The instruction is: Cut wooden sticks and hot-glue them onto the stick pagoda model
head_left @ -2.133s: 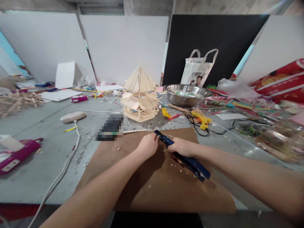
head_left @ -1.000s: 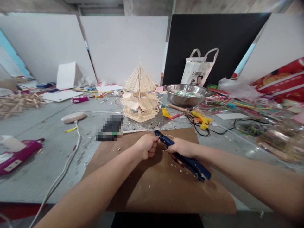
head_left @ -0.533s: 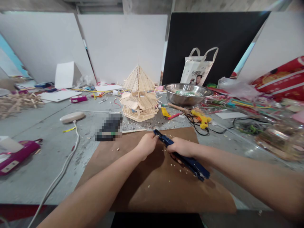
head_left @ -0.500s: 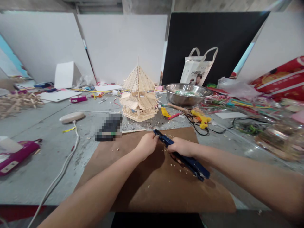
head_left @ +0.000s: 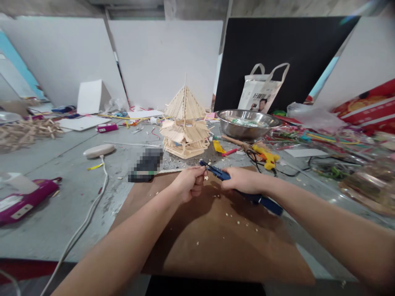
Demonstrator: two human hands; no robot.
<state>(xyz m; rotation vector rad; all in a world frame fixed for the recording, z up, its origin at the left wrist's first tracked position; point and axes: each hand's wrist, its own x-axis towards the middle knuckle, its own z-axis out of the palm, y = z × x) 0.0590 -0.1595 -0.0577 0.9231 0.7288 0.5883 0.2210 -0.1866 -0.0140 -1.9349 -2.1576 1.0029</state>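
My right hand point(head_left: 242, 180) is wrapped round the handles of a dark blue hand cutter point(head_left: 220, 172), whose jaw end points up and to the left. At that jaw end, my left hand point(head_left: 191, 183) is closed in a pinch. Whatever its fingers hold is too small to make out. Both hands are above a brown sheet point(head_left: 197, 259) strewn with small pale wood chips. Beyond them stands a tiered pagoda model point(head_left: 185, 133) of thin wooden sticks, with a pointed roof.
A dark phone-like object point(head_left: 145, 164) lies left of the sheet. A yellow glue gun point(head_left: 267, 158) and a steel bowl point(head_left: 249, 131) are to the right. Purple power strips point(head_left: 27, 199) and a white cable point(head_left: 83, 222) occupy the left. Loose sticks point(head_left: 27, 133) are piled at far left.
The cutter has turned to lie flatter, its handle end shifting right and up. My left hand has drawn slightly back from the jaws, its fingers now more visible. The view has shifted slightly.
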